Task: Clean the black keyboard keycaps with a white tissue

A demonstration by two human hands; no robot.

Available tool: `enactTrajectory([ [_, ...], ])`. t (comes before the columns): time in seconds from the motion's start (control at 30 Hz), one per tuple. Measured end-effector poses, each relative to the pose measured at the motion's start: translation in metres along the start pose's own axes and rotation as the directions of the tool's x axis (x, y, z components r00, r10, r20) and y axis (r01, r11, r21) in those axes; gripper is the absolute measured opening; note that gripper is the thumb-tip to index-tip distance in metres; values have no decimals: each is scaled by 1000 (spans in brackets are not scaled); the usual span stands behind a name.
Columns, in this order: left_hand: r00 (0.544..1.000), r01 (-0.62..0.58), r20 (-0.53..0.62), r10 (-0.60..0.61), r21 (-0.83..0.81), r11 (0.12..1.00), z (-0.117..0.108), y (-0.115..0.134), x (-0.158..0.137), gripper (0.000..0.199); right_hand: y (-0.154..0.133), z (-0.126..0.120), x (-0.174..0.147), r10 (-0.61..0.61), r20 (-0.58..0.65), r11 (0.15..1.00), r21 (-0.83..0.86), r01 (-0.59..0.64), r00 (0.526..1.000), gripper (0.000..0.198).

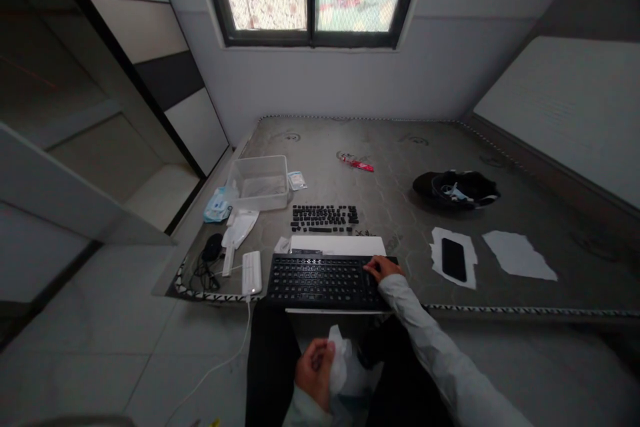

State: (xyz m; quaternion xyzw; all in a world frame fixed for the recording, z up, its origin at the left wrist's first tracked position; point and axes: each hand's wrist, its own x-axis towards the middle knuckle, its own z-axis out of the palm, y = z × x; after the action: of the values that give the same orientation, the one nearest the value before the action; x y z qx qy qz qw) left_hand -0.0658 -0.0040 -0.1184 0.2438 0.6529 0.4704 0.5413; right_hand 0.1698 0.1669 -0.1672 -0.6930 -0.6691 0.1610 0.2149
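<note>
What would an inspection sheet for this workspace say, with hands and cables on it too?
Surface: grey quilted mattress with black-and-white edging.
Job's things: long black keyboard near the front edge; small loose black keycaps laid in rows beyond it.
Clutter: clear plastic box, black rectangular phone on white paper, small red packet.
Left hand: pinches a thin white tissue-like piece.
Right hand: fingers at the keyboard's right end; whether they press, I cannot tell.
Cables: thin white cable runs from a white rectangular block to the floor; tangled black cord at left.
Surroundings: pale wall, dark-framed window.
</note>
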Motion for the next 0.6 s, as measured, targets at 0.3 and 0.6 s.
enactTrajectory([
  [0.3, 998, -34, -61, 32, -40, 999, -21, -1, -5, 47, -5, -13, -20, -36, -79, 999, -40, 33, 996, 25],
  [0.6, 998, -7, -69, 2, -69, 998, -15, 8, -4, 51, -16, -1, -28, -42, -75, 995, -96, 35, 996, 23],
])
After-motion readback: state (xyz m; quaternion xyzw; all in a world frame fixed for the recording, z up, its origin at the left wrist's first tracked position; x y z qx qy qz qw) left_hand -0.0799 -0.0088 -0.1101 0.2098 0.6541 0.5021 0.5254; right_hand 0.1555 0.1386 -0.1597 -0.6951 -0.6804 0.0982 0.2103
